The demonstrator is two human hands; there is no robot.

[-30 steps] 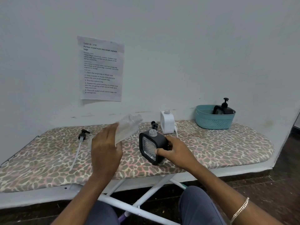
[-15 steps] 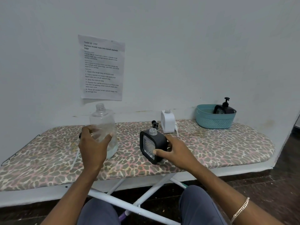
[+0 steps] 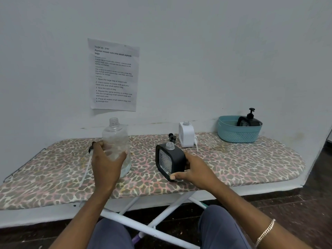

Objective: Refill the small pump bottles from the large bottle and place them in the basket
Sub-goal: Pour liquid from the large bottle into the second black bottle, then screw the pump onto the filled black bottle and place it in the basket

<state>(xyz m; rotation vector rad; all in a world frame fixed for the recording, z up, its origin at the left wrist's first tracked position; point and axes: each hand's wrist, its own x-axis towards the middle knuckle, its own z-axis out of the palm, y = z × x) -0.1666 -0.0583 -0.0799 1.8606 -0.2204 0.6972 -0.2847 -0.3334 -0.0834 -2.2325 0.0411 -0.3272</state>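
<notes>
While hands grip, clear round bottle (image 3: 115,141) stands uncapped

A plain domestic room, likely a home corner. A leopard-print padded ironing board (image 3: 233,162) on white metal legs (image 3: 161,212) serves as table at 12 o'clock. Behind it, a bare grey painted wall (image 3: 215,60) carries a taped printed instruction sheet (image 3: 114,75).

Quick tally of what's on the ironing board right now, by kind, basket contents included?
Large clear bottles: 1, upright, uncapped
Small black bottles: 2, one uncapped on the board, one with pump in the basket
Small white bottles: 1, uncapped
Loose pump heads: 2, black and one with a long white tube
Baskets: 1
Total: 7
</notes>
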